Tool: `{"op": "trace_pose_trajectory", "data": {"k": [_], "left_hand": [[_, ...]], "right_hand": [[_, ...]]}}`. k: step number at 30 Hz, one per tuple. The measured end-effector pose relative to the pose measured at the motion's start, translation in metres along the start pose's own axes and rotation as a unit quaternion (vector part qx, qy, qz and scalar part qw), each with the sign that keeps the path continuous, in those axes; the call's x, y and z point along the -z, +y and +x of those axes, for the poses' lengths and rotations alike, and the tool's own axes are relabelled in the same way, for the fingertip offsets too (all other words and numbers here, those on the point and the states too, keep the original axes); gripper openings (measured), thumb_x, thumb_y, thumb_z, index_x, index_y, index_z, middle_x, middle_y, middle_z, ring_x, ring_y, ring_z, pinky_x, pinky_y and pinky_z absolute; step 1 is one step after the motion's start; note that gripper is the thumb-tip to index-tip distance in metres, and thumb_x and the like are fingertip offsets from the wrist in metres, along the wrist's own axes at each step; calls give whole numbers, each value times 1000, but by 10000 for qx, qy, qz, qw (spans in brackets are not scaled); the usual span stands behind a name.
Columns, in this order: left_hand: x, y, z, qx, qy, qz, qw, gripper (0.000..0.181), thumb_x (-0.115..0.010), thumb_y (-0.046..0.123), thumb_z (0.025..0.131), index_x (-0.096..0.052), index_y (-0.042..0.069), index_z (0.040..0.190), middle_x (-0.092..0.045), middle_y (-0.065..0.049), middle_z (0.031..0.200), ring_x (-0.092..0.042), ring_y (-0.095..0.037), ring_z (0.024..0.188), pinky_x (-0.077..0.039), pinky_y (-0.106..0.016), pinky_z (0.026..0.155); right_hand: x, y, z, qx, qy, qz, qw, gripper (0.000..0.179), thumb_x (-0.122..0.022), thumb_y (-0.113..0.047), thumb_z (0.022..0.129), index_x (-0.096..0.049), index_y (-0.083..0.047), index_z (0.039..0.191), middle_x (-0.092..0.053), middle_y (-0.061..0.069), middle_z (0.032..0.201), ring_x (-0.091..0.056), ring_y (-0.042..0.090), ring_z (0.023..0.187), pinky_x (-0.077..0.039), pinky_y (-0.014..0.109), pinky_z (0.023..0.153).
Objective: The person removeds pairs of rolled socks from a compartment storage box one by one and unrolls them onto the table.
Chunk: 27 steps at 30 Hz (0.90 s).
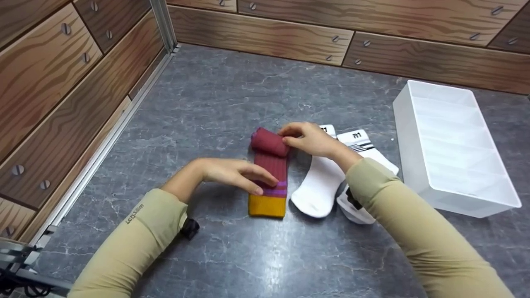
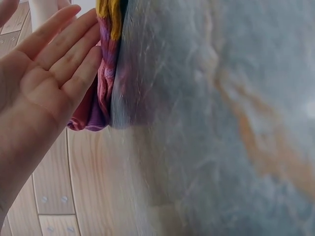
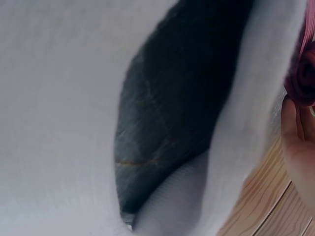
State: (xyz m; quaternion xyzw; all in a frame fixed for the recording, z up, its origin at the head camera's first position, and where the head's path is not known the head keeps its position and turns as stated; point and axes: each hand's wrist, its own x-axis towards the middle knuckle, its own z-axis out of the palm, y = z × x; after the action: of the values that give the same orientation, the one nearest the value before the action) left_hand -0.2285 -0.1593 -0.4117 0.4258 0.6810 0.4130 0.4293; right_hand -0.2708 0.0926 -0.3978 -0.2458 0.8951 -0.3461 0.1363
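Note:
A maroon sock point(image 1: 270, 165) with purple stripes and a mustard-yellow cuff lies lengthwise on the grey surface, its far end rolled up. My right hand point(image 1: 312, 140) pinches the right end of that roll with thumb and fingers; in the right wrist view the roll point(image 3: 302, 81) shows at the edge beside the fingers. Over the striped part, my left hand point(image 1: 232, 174) extends relaxed fingers that touch the sock near its cuff. From the left wrist, the palm point(image 2: 44, 88) faces the camera with the fingers straight against the sock point(image 2: 106, 73).
Two white socks with black marks, a nearer one point(image 1: 316, 190) and another point(image 1: 379, 159), lie right of the maroon sock, partly under the right forearm. A white divided box point(image 1: 418, 165) stands at the right. Wood-patterned panels point(image 1: 265, 31) border the back and left.

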Motion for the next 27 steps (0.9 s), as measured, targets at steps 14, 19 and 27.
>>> {"op": "trace_pose_trajectory", "data": {"k": [14, 19, 27], "left_hand": [[-4, 4, -1, 53, 74, -288, 9995, 49, -58, 20, 95, -46, 4, 140, -47, -8, 142, -42, -17, 130, -37, -30, 105], [0, 4, 3, -89, 637, -311, 9974, 49, -60, 22, 94, -48, 7, 139, -50, -6, 140, -45, -17, 128, -37, -29, 104], [7, 4, 11, -62, 867, -298, 9958, 49, -61, 20, 94, -48, 7, 139, -49, -6, 141, -44, -16, 129, -35, -29, 106]], "right_hand": [[-4, 2, 4, 375, 548, 225, 9975, 18, -63, -1, 90, -67, 3, 107, -68, 16, 104, -63, 27, 99, -50, 37, 89], [-4, 1, 5, 597, 695, 150, 9957, 17, -63, 4, 87, -69, 3, 103, -68, 16, 102, -64, 27, 96, -52, 36, 86], [-6, 2, 4, 253, 506, 247, 9981, 35, -78, -14, 80, -68, 0, 110, -67, 13, 107, -63, 24, 98, -53, 33, 85]]}}
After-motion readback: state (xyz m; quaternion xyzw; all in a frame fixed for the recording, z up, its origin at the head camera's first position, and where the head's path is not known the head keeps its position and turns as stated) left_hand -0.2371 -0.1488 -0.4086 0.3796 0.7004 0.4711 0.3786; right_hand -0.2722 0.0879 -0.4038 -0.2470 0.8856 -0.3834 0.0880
